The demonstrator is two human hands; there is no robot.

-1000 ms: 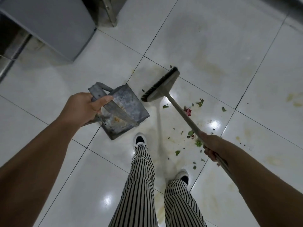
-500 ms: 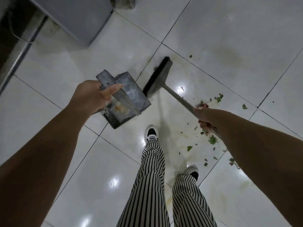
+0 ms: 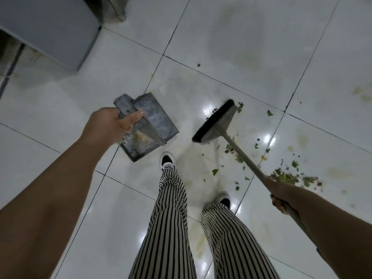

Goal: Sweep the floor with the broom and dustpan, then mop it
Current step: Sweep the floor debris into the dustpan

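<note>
A person in striped trousers sweeps a white tiled floor (image 3: 231, 37), the left hand (image 3: 108, 125) wrapped around the handle of a grey metal dustpan (image 3: 159, 121) held above the tiles, the right hand (image 3: 278, 195) gripping the broom (image 3: 216, 122) shaft well below its head. Green leaf scraps (image 3: 285, 177) lie scattered beside the bristles. The rigid pan looks light enough for one hand; the scraps seem feather-light, liable to scatter under hard strokes.
</note>
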